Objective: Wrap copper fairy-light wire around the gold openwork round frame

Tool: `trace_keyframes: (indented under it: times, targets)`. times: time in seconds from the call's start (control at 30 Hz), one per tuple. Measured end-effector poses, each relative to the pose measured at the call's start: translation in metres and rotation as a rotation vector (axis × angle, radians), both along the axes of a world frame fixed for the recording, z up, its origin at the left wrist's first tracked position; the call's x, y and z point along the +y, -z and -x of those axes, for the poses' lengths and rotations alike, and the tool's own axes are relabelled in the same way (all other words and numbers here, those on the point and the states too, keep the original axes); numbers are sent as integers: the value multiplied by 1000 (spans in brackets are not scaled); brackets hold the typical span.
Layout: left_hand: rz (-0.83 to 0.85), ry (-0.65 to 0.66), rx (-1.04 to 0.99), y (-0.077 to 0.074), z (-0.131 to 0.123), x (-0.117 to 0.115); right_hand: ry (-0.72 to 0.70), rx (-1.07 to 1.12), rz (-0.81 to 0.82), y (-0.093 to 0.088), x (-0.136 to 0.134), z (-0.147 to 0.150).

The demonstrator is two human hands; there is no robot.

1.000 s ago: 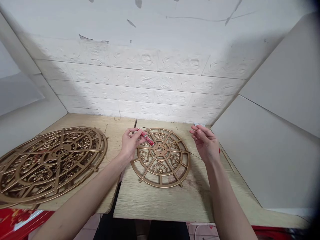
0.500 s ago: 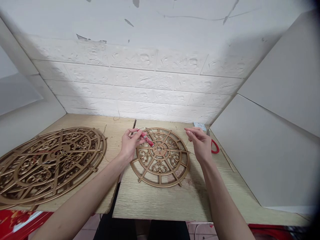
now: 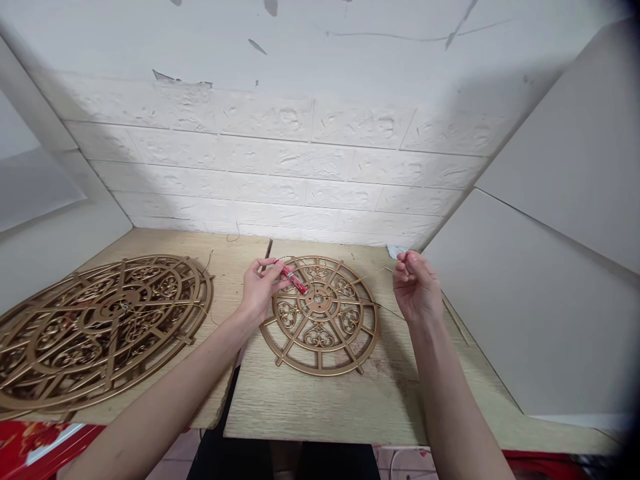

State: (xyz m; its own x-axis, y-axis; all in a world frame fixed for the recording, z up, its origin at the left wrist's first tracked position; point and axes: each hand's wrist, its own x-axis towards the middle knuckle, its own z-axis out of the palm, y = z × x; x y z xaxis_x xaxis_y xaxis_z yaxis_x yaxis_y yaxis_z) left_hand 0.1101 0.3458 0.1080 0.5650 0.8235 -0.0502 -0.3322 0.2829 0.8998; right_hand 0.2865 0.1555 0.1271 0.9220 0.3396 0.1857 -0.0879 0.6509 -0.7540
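Note:
A small round gold openwork disc (image 3: 320, 319) lies flat on the wooden table (image 3: 330, 400) in front of me. My left hand (image 3: 260, 290) rests at the disc's upper left rim and pinches a small red tube-shaped piece (image 3: 294, 279) over the disc. A thin gold thread (image 3: 373, 273) runs from the disc's middle toward my right hand (image 3: 415, 287). That hand is raised beside the disc's right rim with its fingers pinched together on the thread.
A larger stack of gold openwork discs (image 3: 95, 327) lies on the left half of the table. A white brick-pattern wall stands behind. Pale panels (image 3: 545, 267) close off the right and left sides. A small white packet (image 3: 397, 251) lies behind my right hand.
My right hand has moved right and slightly up from the disc's rim, drawing the thread out, and now hides the red-handled object on the table. My left hand has stayed put.

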Motion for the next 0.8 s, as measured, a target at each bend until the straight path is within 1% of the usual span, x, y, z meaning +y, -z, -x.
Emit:
trace_keyframes:
  times: [0.1, 0.27, 0.33, 0.43, 0.53, 0.6, 0.7, 0.8]
  targets:
    - [0, -1, 4, -1, 0, 0, -32, 4, -20, 0, -2, -2]
    - [-4, 2, -12, 0, 1, 1, -41, 69, -72, 2, -2, -2]
    - [-3, 5, -18, 0, 0, 1, -78, 67, -92, 2, -1, -2]
    - [17, 4, -18, 2, 0, 2, -159, 24, -69, 4, 1, 2]
    - [55, -12, -6, 3, 0, 1, -194, -46, 12, 7, 10, 11]
    - [65, -8, 1, 4, 0, 1, -221, -113, 112, 12, 20, 23]
    - [66, 15, 6, 4, 0, 0, -349, -205, 277, 23, 35, 44]
    - [89, 30, 1, 5, 0, -3, -463, -295, 389, 33, 44, 61]
